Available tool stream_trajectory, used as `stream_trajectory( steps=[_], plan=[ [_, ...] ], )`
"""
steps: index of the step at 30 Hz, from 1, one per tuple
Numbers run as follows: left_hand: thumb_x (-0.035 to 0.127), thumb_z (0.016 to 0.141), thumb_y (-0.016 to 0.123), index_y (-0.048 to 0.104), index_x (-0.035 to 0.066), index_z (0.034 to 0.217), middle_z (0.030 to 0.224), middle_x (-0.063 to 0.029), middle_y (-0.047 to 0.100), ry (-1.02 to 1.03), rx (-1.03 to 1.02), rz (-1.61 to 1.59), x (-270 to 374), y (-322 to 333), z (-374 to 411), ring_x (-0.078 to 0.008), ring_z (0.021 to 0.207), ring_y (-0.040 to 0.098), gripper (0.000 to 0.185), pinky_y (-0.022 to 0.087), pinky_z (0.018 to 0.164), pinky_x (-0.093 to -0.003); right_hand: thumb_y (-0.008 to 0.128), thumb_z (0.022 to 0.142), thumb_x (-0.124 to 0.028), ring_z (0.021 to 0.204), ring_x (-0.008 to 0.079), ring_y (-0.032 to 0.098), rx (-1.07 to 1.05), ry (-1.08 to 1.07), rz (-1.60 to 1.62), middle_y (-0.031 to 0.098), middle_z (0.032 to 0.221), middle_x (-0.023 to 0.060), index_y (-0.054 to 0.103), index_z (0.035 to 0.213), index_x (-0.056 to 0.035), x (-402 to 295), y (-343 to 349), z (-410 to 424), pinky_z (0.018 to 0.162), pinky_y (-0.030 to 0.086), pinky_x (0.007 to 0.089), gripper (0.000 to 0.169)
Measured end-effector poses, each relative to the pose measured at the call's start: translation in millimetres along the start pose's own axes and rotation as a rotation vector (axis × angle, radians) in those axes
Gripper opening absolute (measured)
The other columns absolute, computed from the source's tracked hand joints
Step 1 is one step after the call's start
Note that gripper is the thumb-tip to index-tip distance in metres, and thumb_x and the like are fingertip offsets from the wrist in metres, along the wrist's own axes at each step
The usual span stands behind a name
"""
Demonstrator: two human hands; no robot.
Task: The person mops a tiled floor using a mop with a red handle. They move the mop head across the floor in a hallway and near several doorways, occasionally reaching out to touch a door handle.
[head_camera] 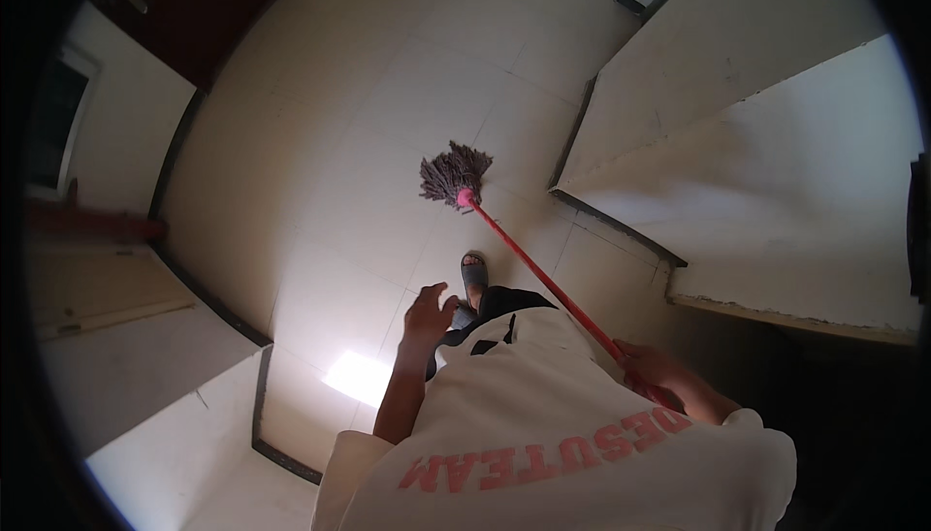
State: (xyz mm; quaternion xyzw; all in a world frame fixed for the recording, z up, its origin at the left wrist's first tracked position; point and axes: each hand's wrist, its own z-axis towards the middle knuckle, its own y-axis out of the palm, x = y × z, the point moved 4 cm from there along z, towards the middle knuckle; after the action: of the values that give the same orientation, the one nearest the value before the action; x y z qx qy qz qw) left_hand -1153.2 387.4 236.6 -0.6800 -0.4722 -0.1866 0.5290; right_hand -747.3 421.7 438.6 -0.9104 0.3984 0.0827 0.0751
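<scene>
My right hand (pixel 647 367) grips the red handle (pixel 534 265) of a string mop beside my right hip. From there the handle slants away to a pink socket (pixel 465 198). Dark grey-brown mop strands (pixel 454 171) spread out on the tiled floor (pixel 349 189) ahead of my feet. Nothing is in my left hand (pixel 429 309), which hangs in front of my left side with thumb and fingers apart. Just past it, a foot in a grey slipper (pixel 474 269) stands on the tiles; a second slipper (pixel 462 316) is partly hidden by the hand and dark trousers.
A white wall (pixel 734 189) with a dark skirting board (pixel 618 229) juts out at the right. Along the left are a dark red door (pixel 196 0) and a red pipe (pixel 102 222) against the wall. Bright light reflects off the floor near my left arm.
</scene>
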Motion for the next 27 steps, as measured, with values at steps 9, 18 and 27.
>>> stream_trajectory(
  steps=[9,18,27],
  plan=[
    [0.038,0.094,0.059,0.062,0.007,0.127,0.122,-0.0174,0.065,0.037,-0.496,0.365,20,-22,60,-0.0352,0.110,0.065,0.045,0.052,0.095,-0.0441,0.049,0.105,-0.026,0.046,0.0071,0.048,-0.014,-0.004,0.410,0.055,0.069,0.0005,0.049,0.149,-0.0189,-60,17,37,0.041,0.041,0.0241,0.044],
    [0.038,0.094,0.061,0.060,0.006,0.129,0.126,-0.0179,0.064,-0.023,-0.407,0.336,-5,-87,177,-0.0348,0.117,0.063,0.047,0.050,0.098,-0.0435,0.054,0.102,-0.026,0.045,0.0090,0.049,0.022,-0.171,0.481,0.056,0.070,0.0034,0.039,0.154,-0.0144,-234,25,143,0.042,0.044,0.0254,0.056],
    [0.034,0.094,0.064,0.061,0.006,0.128,0.124,-0.0196,0.063,0.122,-0.452,0.404,1,-194,330,-0.0369,0.113,0.063,0.044,0.050,0.096,-0.0438,0.049,0.104,-0.025,0.050,0.0102,0.048,-0.052,-0.269,0.740,0.056,0.080,0.0066,0.041,0.152,-0.0180,-467,57,301,0.046,0.048,0.0251,0.049]
  ],
)
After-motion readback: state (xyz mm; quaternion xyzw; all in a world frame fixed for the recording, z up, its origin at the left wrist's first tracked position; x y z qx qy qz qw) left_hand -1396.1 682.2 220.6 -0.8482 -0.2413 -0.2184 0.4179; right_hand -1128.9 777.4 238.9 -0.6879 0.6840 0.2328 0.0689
